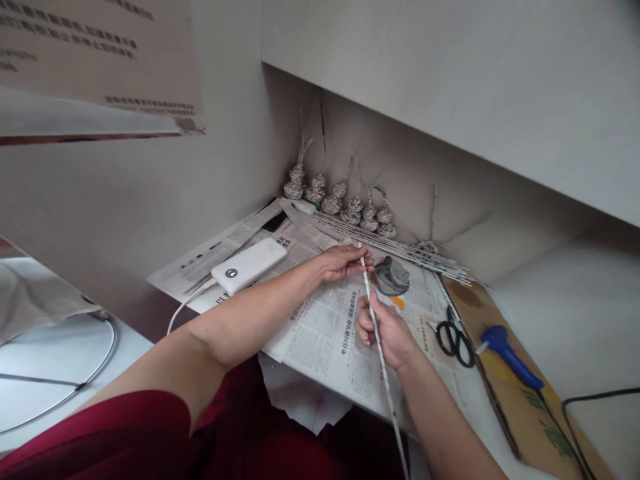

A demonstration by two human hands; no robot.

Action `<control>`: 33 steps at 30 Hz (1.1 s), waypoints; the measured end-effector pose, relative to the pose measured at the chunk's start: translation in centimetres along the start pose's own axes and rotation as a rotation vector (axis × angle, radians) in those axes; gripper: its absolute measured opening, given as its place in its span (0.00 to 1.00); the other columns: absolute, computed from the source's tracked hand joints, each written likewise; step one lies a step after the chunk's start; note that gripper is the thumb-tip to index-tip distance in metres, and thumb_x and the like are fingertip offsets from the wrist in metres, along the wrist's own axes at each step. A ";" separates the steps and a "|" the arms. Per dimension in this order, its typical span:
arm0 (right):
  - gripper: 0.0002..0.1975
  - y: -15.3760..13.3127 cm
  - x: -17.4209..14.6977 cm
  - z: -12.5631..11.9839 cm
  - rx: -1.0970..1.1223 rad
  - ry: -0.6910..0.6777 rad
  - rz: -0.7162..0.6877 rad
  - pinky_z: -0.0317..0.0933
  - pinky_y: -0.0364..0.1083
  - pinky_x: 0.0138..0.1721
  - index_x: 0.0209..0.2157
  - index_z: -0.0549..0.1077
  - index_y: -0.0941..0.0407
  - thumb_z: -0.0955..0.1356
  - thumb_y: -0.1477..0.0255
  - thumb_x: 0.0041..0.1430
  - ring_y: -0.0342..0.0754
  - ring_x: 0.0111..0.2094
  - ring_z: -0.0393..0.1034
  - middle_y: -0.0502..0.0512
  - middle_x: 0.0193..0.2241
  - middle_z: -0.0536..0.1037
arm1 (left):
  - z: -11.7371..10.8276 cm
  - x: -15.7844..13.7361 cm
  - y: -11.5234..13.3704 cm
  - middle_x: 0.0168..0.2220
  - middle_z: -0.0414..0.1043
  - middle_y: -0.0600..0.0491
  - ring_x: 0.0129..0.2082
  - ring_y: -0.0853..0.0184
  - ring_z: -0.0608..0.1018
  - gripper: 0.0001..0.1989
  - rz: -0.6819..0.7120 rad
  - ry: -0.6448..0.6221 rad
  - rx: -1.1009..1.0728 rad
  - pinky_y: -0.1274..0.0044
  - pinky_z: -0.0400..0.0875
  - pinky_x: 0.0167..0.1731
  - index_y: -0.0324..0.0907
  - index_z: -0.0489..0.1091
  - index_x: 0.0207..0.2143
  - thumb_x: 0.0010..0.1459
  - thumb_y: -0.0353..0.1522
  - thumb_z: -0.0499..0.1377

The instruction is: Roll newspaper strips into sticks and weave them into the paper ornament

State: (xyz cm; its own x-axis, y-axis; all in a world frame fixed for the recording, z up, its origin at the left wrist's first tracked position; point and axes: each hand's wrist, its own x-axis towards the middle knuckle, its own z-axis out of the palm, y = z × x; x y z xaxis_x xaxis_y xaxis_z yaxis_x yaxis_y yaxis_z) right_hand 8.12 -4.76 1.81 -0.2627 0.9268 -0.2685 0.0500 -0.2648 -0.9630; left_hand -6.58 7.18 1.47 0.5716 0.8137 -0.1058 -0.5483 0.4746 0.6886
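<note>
My left hand (345, 262) is closed with its fingertips pinching the upper end of a thin rolled newspaper stick (384, 373). Lower down the same stick, my right hand (383, 327) is wrapped round it, thumb on top. The stick slants down past the table's front edge and out of the bottom of the view. Just beyond my hands lies a crumpled grey cloth-like bundle (393, 277) with a small orange piece (398, 302) beside it. Newspaper sheets (320, 340) cover the table beneath both hands.
Several woven gourd shapes (351, 211) stand along the back wall. In front lie many paper sticks (400, 248). Black scissors (456, 343) and a blue glue gun (513, 357) lie right, near cardboard (505, 413). A white power bank (250, 263) with a cable lies left. An overhanging panel (450, 87) slopes above.
</note>
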 end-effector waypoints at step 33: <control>0.15 -0.3 0.9 -0.3 0.211 -0.101 -0.005 0.43 0.40 0.15 0.28 0.60 0.53 0.64 0.55 0.55 0.39 0.13 0.44 0.40 0.14 0.49 | 0.4 -0.3 -0.3 0.29 0.75 0.45 0.32 0.66 0.80 0.09 0.018 -0.030 -0.028 0.82 0.75 0.35 0.30 0.72 0.34 0.60 0.24 0.52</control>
State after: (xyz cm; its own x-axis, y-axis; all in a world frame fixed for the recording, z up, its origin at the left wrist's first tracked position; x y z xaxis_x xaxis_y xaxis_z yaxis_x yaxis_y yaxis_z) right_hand 8.19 -3.77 1.84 -0.3580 0.8998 -0.2494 -0.1514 -0.3195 -0.9354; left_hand -6.35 6.61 1.60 0.5797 0.8116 -0.0718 -0.5749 0.4699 0.6698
